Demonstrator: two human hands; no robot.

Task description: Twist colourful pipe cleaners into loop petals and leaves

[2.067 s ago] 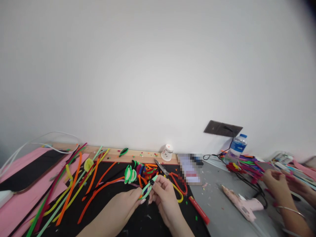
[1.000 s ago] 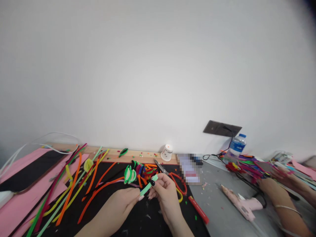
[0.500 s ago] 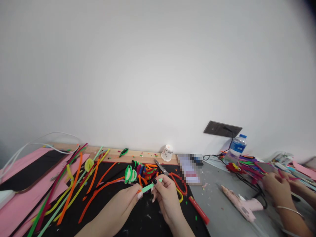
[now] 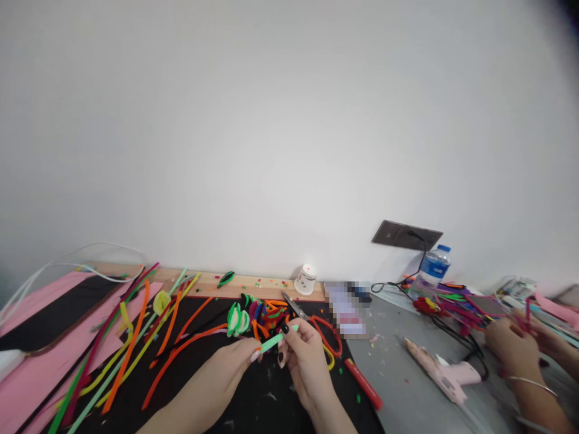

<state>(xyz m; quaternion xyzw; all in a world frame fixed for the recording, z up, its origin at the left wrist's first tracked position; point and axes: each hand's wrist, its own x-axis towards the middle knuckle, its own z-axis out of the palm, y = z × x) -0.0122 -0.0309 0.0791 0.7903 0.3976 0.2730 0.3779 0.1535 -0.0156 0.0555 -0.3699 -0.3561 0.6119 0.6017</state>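
A light green pipe cleaner piece (image 4: 271, 344) stretches between my two hands above the black mat (image 4: 253, 398). My left hand (image 4: 239, 360) pinches its left end, where a bit of orange shows at the fingertips. At the other end my right hand (image 4: 304, 349) grips it between thumb and fingers. Just behind lie scissors (image 4: 295, 306), a heap of colourful bent pipe cleaner shapes (image 4: 271, 313) and a green-and-white looped shape (image 4: 237, 320). A red pipe cleaner loop (image 4: 332, 340) rests beyond my right hand.
Long pipe cleaners (image 4: 140, 343) spread over the left side. A paper cup (image 4: 305, 280) stands by the wall. To the right are a red tube-like stick (image 4: 364, 384), a pink glue gun (image 4: 446, 371), a water bottle (image 4: 434, 271) and another person's hands (image 4: 515, 343).
My hands stay almost still on the light green piece; the right fingers shift slightly. At the right, the other person's hands move a little, with a pink strip now more upright.
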